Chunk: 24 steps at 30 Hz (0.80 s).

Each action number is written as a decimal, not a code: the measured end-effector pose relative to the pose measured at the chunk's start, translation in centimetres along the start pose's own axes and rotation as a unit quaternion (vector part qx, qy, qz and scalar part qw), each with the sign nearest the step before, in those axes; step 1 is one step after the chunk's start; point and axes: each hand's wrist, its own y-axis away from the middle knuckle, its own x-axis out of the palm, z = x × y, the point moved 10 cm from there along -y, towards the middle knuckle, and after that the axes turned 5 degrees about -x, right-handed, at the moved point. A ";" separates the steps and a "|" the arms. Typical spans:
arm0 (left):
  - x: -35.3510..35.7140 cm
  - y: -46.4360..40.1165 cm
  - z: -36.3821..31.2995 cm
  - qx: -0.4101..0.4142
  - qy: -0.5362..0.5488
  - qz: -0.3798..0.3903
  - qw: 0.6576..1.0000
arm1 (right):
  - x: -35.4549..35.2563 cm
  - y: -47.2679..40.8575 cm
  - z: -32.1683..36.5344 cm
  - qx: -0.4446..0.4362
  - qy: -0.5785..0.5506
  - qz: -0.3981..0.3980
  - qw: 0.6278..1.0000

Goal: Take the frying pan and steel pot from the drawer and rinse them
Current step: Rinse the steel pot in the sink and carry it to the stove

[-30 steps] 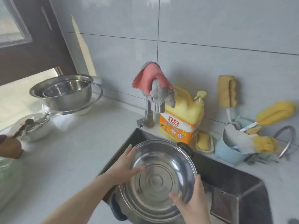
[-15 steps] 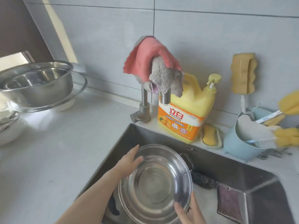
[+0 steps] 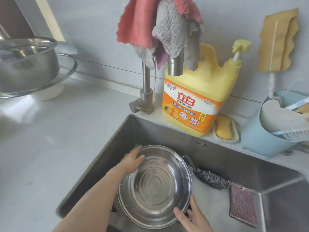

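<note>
Both hands are on the steel pot (image 3: 154, 186), down inside the sink (image 3: 217, 158). Her left hand (image 3: 132, 162) grips the far left rim, fingers curled over the edge and the thumb pressing on the inner wall; the right hand (image 3: 192, 215) cups the near right rim from below and outside, fingers spread along the metal, thumb lying on the lip. So each hand is closed on the pot rather than loose.

That pot is wide and shallow, shiny all through, with faint rings showing on its flat bottom and small rivets near the rim. It tilts a little toward the person, mouth up. One dark handle (image 3: 189, 163) sticks out on the far right side. I cannot tell whether its base touches the sink floor.

Her left forearm comes in long and straight from the lower left, crossing the sink's edge; only the wrist of the right shows at the bottom of the view.

A faucet (image 3: 175, 66) hangs above, well clear of the pot, draped with a pink and grey cloth (image 3: 160, 25). No water shows at the spout. Just right of the pot lie a steel scourer (image 3: 212, 179) and a scrub pad (image 3: 242, 205). A yellow detergent bottle (image 3: 195, 96) stands behind the sink.
</note>
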 end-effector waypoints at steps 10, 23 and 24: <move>-2.5 2.3 -4.2 0.056 -0.054 -0.074 0.994 | -1.4 0.3 0.8 -0.014 0.131 0.026 0.991; -10.6 11.7 -15.1 0.221 -0.071 -0.295 0.927 | -4.7 2.0 7.4 -0.021 0.199 0.002 0.980; -10.8 11.6 -15.5 0.215 -0.079 -0.294 0.928 | -4.7 2.1 7.9 -0.028 0.198 0.008 0.980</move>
